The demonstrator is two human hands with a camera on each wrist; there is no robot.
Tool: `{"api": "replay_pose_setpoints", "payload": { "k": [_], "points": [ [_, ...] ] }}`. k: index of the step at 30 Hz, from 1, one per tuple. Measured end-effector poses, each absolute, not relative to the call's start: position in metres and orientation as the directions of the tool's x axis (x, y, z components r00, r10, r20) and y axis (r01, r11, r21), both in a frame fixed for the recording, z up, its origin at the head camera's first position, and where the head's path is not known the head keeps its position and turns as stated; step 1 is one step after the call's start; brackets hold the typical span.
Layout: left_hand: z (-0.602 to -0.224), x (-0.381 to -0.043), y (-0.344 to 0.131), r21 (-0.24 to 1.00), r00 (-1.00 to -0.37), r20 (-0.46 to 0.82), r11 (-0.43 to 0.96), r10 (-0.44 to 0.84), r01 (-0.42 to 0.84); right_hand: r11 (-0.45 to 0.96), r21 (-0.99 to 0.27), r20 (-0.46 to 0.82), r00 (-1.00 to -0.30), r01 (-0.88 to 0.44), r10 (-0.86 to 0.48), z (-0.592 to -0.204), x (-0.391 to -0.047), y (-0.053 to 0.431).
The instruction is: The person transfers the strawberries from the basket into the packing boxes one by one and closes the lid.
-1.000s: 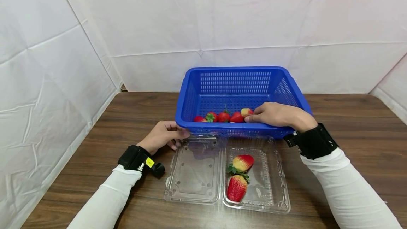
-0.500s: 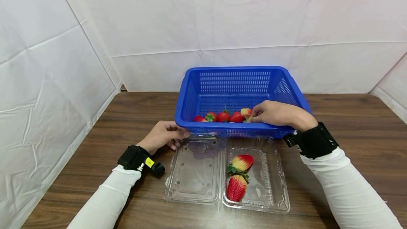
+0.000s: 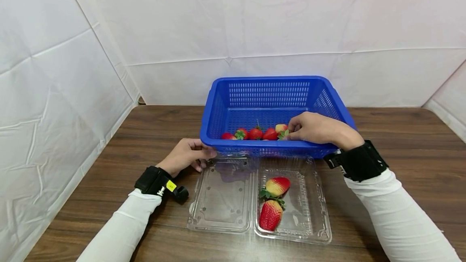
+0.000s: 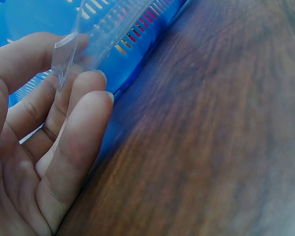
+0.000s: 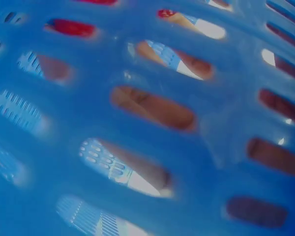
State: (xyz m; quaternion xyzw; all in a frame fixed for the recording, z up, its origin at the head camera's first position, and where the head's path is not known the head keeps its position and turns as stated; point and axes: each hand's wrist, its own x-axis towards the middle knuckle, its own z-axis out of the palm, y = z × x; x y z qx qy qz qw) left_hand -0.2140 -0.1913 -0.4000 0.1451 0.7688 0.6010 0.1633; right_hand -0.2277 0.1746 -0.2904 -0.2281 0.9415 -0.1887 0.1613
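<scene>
My left hand (image 3: 187, 156) pinches the far left corner of an open clear plastic clamshell (image 3: 223, 197); in the left wrist view its thumb and fingers (image 4: 83, 128) are at the lid's edge (image 4: 64, 56). Two red-and-yellow strawberries (image 3: 271, 214) lie in the clamshell's right half. My right hand (image 3: 314, 128) reaches over the near rim of a blue slotted basket (image 3: 273, 78) and pinches a strawberry (image 3: 283, 134) by its green leaves, its body mostly hidden. Several other red strawberries (image 3: 256, 134) lie along the basket's near side. Through the slots, the right wrist view shows parts of that hand (image 5: 152, 108).
The basket stands behind the clamshell on a brown wooden table (image 3: 164, 124), close to its front wall. White sheeting (image 3: 233, 23) rises behind the table and on the left.
My right hand has lifted slightly inside the basket, and green leaves now show beside its fingertips. The left hand and the clamshell have stayed in place.
</scene>
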Motion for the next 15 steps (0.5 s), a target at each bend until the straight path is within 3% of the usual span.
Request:
{"api": "replay_pose_setpoints", "payload": {
  "k": [15],
  "points": [
    [-0.3988, -0.2133, -0.1913, 0.972, -0.903, -0.084, 0.236, 0.421, 0.02, 0.83, -0.418, -0.159, -0.869, -0.37, -0.468, -0.2812, -0.2218, 0.1754]
  ]
}}
